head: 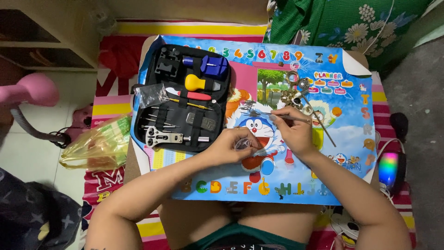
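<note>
Left hand pinches a small clear round piece; right hand, just beside it, grips thin tweezers

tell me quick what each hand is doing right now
Left hand: closed around a small clear round part; what it is cannot be told.
Right hand: closed on thin metal tweezers, tips pointing left.

Count of items, head view.
Hands: 2, left and right. Tool case: 1, at mat left edge. Tweezers: 1. Yellow bag: 1. Pink fan: 1. Small metal parts: heap near top edge, not countable.
</note>
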